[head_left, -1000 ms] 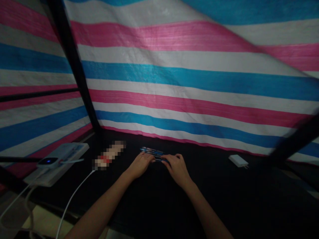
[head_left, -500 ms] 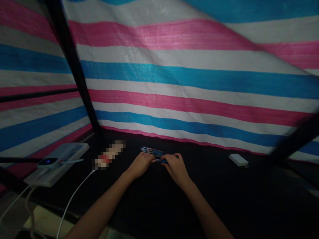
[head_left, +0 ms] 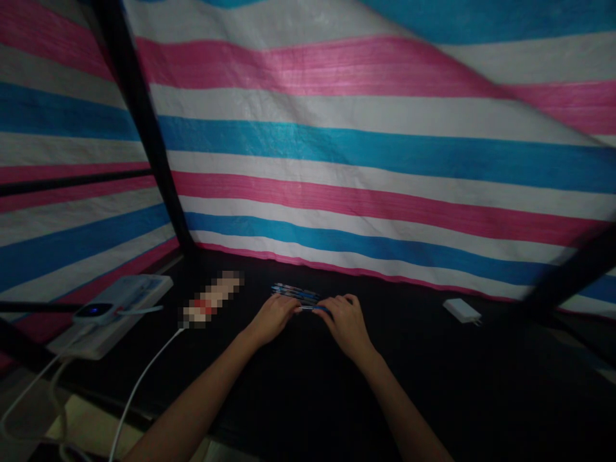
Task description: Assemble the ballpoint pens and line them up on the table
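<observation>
The person's left hand [head_left: 272,319] and right hand [head_left: 346,327] lay close together on the dark tabletop [head_left: 433,391], reaching in from the bottom of the view with bare forearms. Between them ran a slim pen [head_left: 308,308], blue and dark in colour, lying nearly level. The fingers [head_left: 325,310] of the right hand were curled down over its right end and looked closed on it. The fingers [head_left: 292,307] of the left hand pointed toward its other end, but the dim light hid whether they gripped it or only touched it. Just behind the hands, a bundle of pens [head_left: 294,294] lay flat on the tabletop, its blue and dark barrels side by side, nearly touching the left fingertips. Further left lay a pixelated, blurred object [head_left: 210,299], too obscured to identify, and beyond it a white tray-like box [head_left: 137,301] with a small device [head_left: 94,310] showing a blue light. A white cable [head_left: 144,378] trailed from there toward the lower edge of the view. Well to the right sat a white plug-in charger [head_left: 462,310]. Behind everything hung a pink, white and blue striped tarpaulin [head_left: 337,160], held on a black pole [head_left: 144,122].
</observation>
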The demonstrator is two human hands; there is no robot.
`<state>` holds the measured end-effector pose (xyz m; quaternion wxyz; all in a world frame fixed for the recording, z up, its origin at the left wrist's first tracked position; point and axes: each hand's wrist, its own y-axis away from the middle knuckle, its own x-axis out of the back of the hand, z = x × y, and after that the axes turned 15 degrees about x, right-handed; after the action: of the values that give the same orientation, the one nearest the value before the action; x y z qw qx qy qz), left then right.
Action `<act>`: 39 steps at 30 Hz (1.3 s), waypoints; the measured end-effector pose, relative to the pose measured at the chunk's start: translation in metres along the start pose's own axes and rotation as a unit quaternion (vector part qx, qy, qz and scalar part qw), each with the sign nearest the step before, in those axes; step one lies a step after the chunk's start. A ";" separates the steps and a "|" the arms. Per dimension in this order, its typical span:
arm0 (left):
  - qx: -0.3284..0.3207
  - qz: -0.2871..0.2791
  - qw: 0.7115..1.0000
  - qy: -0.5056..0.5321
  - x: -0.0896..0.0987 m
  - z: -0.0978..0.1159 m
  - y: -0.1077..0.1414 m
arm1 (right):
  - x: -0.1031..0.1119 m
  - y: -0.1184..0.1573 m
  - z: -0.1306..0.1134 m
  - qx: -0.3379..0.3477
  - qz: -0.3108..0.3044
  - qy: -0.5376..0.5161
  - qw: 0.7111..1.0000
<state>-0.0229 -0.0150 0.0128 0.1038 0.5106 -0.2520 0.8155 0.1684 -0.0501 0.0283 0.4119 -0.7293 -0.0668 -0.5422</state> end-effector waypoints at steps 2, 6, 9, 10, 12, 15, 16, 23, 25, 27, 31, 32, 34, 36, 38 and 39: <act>0.001 0.003 1.000 0.000 -0.002 -0.001 -0.001 | 0.000 0.000 -0.001 0.002 0.002 -0.001 1.000; -0.007 0.008 1.000 0.018 -0.003 -0.001 0.000 | -0.001 0.000 -0.001 0.014 0.004 -0.014 1.000; -0.002 0.017 0.998 0.064 0.000 0.000 0.000 | -0.003 0.000 0.001 0.002 0.019 -0.025 1.000; 0.008 0.012 0.996 0.084 0.001 -0.001 0.000 | -0.003 0.000 0.002 -0.004 0.026 -0.028 0.999; 0.032 -0.024 0.992 0.116 0.001 -0.002 -0.001 | -0.004 0.001 0.004 -0.012 0.035 -0.033 0.999; 0.038 -0.077 0.987 0.134 -0.001 -0.005 -0.002 | -0.005 0.001 0.007 -0.016 0.036 -0.040 0.998; 0.030 -0.071 0.989 0.130 -0.002 -0.006 -0.002 | -0.006 0.001 0.007 -0.020 0.034 -0.045 0.998; 0.033 0.004 0.987 0.156 0.001 -0.004 -0.001 | -0.003 0.001 0.014 -0.080 0.043 -0.105 0.990; 0.060 -0.076 0.967 0.234 0.000 -0.006 -0.004 | -0.003 0.001 0.016 -0.079 0.053 -0.102 0.990; 0.068 -0.136 0.945 0.289 -0.001 -0.009 -0.006 | -0.003 0.002 0.017 -0.074 0.053 -0.093 0.991; 0.067 -0.090 0.954 0.278 -0.003 -0.012 -0.006 | -0.004 0.002 0.017 -0.071 0.041 -0.097 0.992; 0.060 -0.063 0.963 0.257 -0.002 -0.012 -0.005 | -0.004 0.002 0.017 -0.071 0.034 -0.100 0.992; 0.038 -0.014 0.976 0.216 -0.001 -0.011 -0.003 | -0.004 0.002 0.017 -0.073 0.012 -0.105 0.992; 0.019 0.003 0.980 0.196 -0.001 -0.010 -0.002 | -0.003 0.003 0.018 -0.077 -0.023 -0.109 0.991; 0.011 -0.001 0.982 0.189 -0.003 -0.011 -0.001 | -0.002 0.004 0.017 -0.082 -0.061 -0.111 0.989; 0.008 -0.001 0.982 0.187 -0.004 -0.011 -0.001 | -0.002 0.004 0.015 -0.083 -0.074 -0.109 0.988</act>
<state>-0.0290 -0.0078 0.0062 0.1459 0.3504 -0.2208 0.8984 0.1810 -0.0417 0.0230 0.2987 -0.8090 -0.1195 -0.4919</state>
